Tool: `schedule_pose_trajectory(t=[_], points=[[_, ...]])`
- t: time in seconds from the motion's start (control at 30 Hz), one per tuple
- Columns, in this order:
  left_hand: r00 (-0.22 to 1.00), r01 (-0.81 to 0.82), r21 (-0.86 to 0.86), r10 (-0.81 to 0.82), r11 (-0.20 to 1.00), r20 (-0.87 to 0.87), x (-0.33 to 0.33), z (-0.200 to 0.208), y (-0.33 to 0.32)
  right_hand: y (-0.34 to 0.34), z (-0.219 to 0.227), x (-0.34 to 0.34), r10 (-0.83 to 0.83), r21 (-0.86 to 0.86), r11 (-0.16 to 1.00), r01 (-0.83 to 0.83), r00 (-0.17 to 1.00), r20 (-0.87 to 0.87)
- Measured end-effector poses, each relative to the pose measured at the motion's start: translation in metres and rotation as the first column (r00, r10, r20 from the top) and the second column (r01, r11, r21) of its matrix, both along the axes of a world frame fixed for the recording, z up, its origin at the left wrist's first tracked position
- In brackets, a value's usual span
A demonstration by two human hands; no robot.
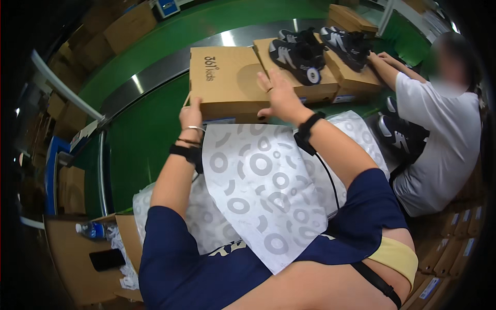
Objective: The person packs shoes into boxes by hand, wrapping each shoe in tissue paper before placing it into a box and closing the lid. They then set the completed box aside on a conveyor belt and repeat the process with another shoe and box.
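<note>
A brown cardboard shoe box [225, 77] with its lid down lies on the green conveyor in front of me. My left hand [191, 114] grips its near left corner. Fingers spread, my right hand [283, 98] is at the box's near right side, by the gap to the neighbouring box [321, 92]; whether it touches is hard to tell. On that neighbouring box rest black and grey children's sneakers [293, 58], one with a round white tag. A sheet of white wrapping paper [258, 165] with grey ring prints hangs between my forearms, over my front.
At the right a co-worker in a white shirt [447, 134] reaches toward another sneaker [347, 47] on a box. More sneakers [400, 134] are beside them. Stacked boxes [444, 258] fill the lower right. An open carton [72, 268] at lower left holds a bottle [92, 230] and phone [107, 260].
</note>
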State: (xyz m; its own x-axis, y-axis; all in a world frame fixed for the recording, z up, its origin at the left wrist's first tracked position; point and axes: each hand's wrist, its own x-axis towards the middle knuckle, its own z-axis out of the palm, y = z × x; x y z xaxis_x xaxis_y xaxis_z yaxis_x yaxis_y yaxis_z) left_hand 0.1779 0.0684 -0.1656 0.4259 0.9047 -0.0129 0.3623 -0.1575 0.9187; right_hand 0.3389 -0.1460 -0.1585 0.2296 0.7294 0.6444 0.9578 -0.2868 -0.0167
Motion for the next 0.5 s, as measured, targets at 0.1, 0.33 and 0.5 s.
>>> schedule_pose_trajectory(t=[0.1, 0.33, 0.5], points=[[0.973, 0.136, -0.021, -0.130, 0.990, 0.189, -0.029, 0.008, -0.034, 0.035, -0.032, -0.002, 0.051, -0.061, 0.996, -0.060, 0.989, -0.141], [0.927, 0.328, -0.521, -0.374, 0.788, 0.018, -0.111, 0.027, -0.042, 0.036, -0.040, 0.017, 0.311, 0.442, 0.722, 0.532, 0.321, -0.895], [0.766, 0.635, -0.080, -0.614, 0.768, 0.188, -0.121, 0.094, -0.157, 0.012, -0.037, 0.016, 0.184, 0.404, 0.777, 0.482, 0.439, -0.879]])
